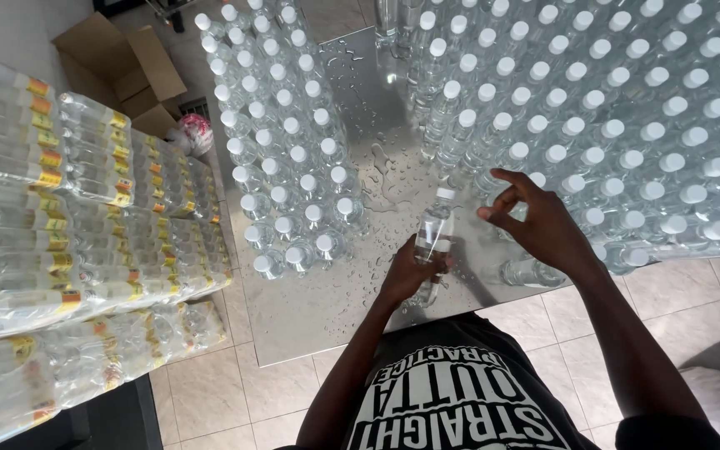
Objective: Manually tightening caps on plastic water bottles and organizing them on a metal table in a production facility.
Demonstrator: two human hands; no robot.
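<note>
A bare lane of wet steel tabletop (377, 158) runs between two crowded blocks of upright clear plastic bottles with white caps, one to the left (281, 142) and a larger one to the right (627, 108). The lane narrows toward the far end. A clear bottle lying on its side (531, 272) blocks the near right edge.

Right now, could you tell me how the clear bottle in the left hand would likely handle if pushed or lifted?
The clear bottle looks filled, so probably heavy for its size. The steel table carries water droplets, so it may feel slippery. Tall and narrow, it could tip if nudged.
</note>
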